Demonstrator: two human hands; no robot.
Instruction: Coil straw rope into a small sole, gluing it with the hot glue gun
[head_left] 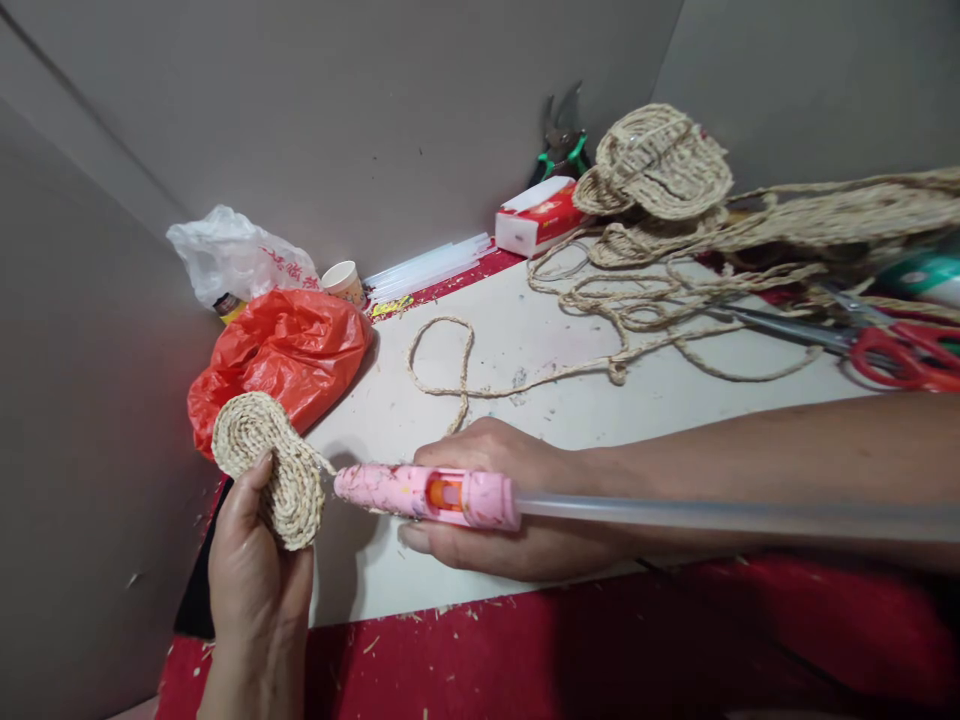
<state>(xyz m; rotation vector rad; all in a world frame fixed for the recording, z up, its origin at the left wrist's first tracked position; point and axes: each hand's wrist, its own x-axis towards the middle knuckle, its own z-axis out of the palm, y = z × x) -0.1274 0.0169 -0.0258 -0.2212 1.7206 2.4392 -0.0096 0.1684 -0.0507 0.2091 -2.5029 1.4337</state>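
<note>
My left hand (251, 545) pinches a figure-eight piece of coiled straw braid (289, 485), thumb on its face and fingers behind it. In my right hand (495, 450) is a pink hot glue gun (405, 490), gripped from behind with its nozzle pointing left. The nozzle tip is at the right edge of the coiled piece, where a strand of braid comes off; whether they touch I cannot tell. A long translucent glue stick (645, 512) runs out of the gun's back over my right forearm. Loose straw cord (465, 375) lies on the white board beyond my right hand.
An orange-red plastic bag (281, 345), paper cup (343, 280), glue sticks (431, 268) and red tissue pack (536, 220) line the back. Pruning shears (561, 145) lean on the wall. Woven straw pieces (664, 165), tangled cord and red-handled scissors (892, 355) lie at right.
</note>
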